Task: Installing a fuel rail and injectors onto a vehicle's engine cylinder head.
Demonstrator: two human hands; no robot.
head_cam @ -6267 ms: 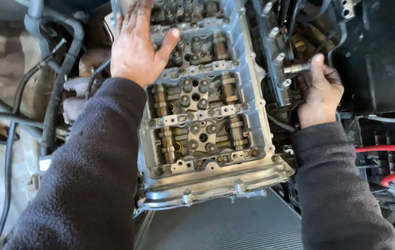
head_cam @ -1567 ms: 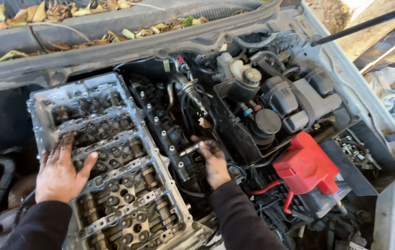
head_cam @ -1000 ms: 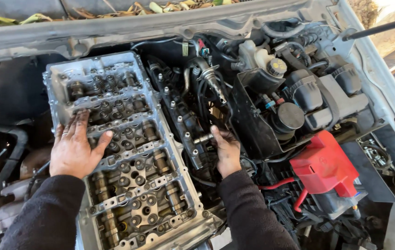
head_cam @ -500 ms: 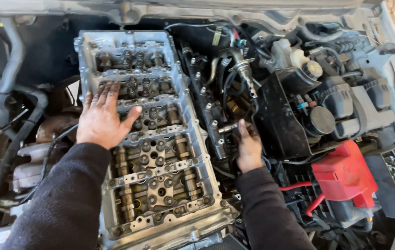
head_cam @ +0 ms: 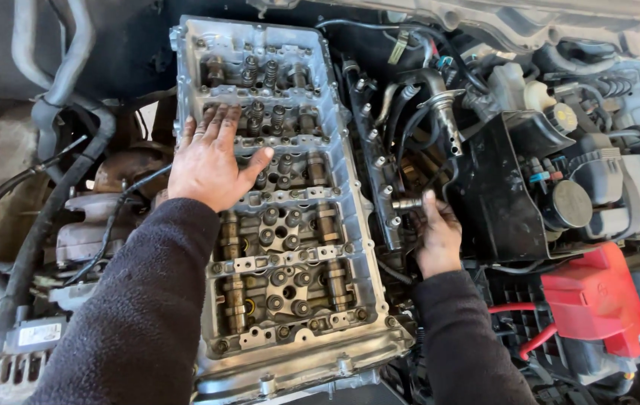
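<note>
An open engine cylinder head (head_cam: 357,225) with exposed camshafts and valve gear fills the middle of the head view. My left hand (head_cam: 211,161) lies flat on its left side, fingers spread, holding nothing. My right hand (head_cam: 436,236) is down in the gap to the right of the head, its fingers closed around a short silver metal tool (head_cam: 408,203) that points left toward the head's side. Both arms wear dark sleeves.
A black plastic box (head_cam: 496,187) stands right of my right hand. A red cover (head_cam: 594,300) sits at the lower right, with red cables beside it. Black hoses (head_cam: 57,195) run down the left side. Reservoir caps and wiring crowd the upper right.
The view has swung left and down over the frames, so the cylinder head now sits centred. Both hands keep their places on the head and the tool.
</note>
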